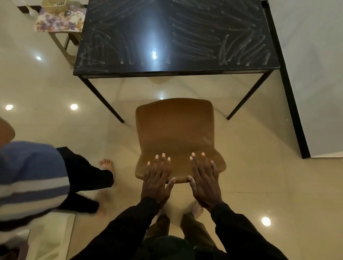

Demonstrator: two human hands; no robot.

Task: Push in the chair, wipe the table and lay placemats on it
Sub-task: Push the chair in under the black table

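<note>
Left hand point(156, 175) and right hand point(205, 176) are laid flat, fingers straight, on the backrest of the brown chair point(175, 127), which is placed just short of the smeared black tabletop point(180, 28).

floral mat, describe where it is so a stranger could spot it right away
Start at the black table. Beside its left edge stands a small stool; the floral mat lies on it, under a pale basket. Nothing else here has purple flowers.
</note>
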